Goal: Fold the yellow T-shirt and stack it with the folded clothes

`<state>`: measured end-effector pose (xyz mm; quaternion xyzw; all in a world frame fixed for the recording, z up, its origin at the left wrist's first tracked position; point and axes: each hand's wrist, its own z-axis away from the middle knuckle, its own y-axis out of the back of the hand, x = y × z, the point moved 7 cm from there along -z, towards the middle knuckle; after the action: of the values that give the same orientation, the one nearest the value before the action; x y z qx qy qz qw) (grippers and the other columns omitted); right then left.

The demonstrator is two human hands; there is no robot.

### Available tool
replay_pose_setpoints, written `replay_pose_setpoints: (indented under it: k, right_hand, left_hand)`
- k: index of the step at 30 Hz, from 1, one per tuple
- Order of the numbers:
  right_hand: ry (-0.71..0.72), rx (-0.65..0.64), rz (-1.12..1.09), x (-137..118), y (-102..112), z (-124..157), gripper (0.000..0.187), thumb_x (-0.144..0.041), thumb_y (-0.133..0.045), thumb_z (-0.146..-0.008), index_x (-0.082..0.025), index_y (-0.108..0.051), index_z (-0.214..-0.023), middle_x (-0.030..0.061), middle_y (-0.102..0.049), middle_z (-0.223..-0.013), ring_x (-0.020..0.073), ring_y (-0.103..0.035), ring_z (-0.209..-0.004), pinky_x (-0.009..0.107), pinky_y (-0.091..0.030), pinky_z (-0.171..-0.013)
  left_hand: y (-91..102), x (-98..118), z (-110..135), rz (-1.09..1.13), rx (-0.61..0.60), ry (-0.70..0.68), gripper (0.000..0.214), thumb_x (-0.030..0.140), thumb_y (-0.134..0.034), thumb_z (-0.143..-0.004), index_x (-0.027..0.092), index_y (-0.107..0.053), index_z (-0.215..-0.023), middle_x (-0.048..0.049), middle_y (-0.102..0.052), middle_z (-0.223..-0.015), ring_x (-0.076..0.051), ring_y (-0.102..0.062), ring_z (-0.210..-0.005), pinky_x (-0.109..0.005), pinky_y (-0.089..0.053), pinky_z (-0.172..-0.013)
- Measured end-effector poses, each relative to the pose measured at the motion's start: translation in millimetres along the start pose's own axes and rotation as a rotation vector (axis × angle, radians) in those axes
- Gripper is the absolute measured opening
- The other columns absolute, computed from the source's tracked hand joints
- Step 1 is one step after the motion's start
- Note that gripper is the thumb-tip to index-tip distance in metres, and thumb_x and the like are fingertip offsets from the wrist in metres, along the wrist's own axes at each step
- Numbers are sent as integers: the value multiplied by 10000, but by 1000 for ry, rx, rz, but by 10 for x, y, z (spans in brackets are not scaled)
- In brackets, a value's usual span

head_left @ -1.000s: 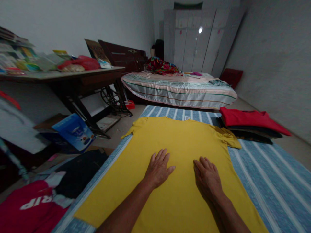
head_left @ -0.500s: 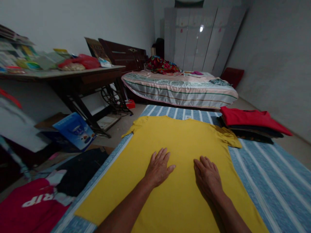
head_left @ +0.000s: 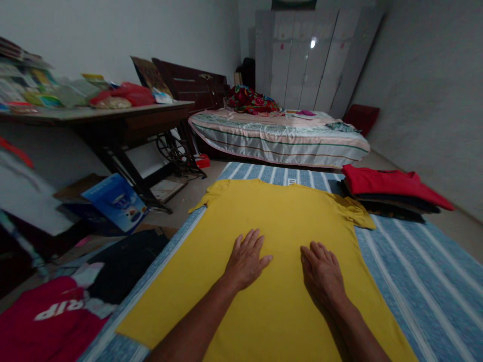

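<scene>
A yellow short-sleeved T-shirt (head_left: 279, 211) lies spread out over a blue-and-white striped sheet (head_left: 400, 266), its neckline on the far side. The lower end runs out of view toward me. My left hand (head_left: 247, 259) rests palm down on the middle of the shirt, fingers stretched and thumb apart. Right of it, my right hand (head_left: 322, 271) also lies on the fabric, its fingers extended and close together. Neither hand grips the cloth. The shirt's right sleeve (head_left: 356, 213) is rumpled near a stack of folded clothes, topped by a red garment (head_left: 392, 182).
On the left stands a sewing-machine table (head_left: 151, 113) loaded with bags and boxes. Below it are a blue box (head_left: 115, 203) and a heap of clothes with a red printed garment (head_left: 56, 314). A bed (head_left: 279, 141) and grey wardrobe (head_left: 298, 65) stand at the back.
</scene>
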<state>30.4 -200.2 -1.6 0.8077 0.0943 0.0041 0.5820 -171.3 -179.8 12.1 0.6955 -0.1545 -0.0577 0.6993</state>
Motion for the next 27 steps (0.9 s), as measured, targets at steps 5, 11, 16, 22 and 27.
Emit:
replay_pose_setpoints:
  k: [5, 11, 16, 22, 27]
  right_hand:
    - [-4, 5, 7, -1, 13, -3, 324, -251, -386, -953, -231, -605, -1192, 96, -558, -1265, 272, -435, -1227, 425, -318, -997]
    - [-1, -5, 2, -9, 21, -4, 319, -252, -387, -955, -229, -609, -1184, 97, -556, -1265, 264, -428, -1230, 413, -316, -999]
    - [-4, 6, -9, 3, 9, -3, 317, -260, -388, -955, -228, -610, -1179, 99, -553, -1269, 270, -425, -1229, 423, -311, -999]
    - [-8, 2, -20, 4, 2, -1, 321, -262, -379, -959, -228, -608, -1181, 101, -549, -1274, 269, -431, -1229, 425, -315, -1000]
    - [-2, -9, -26, 6, -6, 0, 322, -263, -382, -957, -227, -603, -1188, 109, -548, -1275, 270, -429, -1235, 430, -320, -997]
  left_hand:
    - [14, 6, 5, 11, -14, 1, 590, 517, -363, -904, 171, -402, -1379, -106, -296, -1516, -241, -208, -1409, -475, -159, -1133]
    - [16, 13, 3, 3, -29, 6, 585, 508, -377, -905, 168, -401, -1380, -107, -291, -1518, -241, -208, -1410, -477, -160, -1134]
    - [17, 15, 2, -6, -6, 0, 568, 507, -387, -904, 184, -408, -1371, -102, -303, -1514, -239, -210, -1410, -472, -163, -1137]
    - [-6, 15, 1, -16, -21, 4, 581, 494, -390, -905, 161, -391, -1381, -108, -288, -1519, -245, -205, -1411, -480, -169, -1134]
    - [-9, 5, -1, -18, 5, -11, 577, 508, -375, -908, 168, -402, -1374, -109, -305, -1512, -244, -214, -1408, -480, -168, -1132]
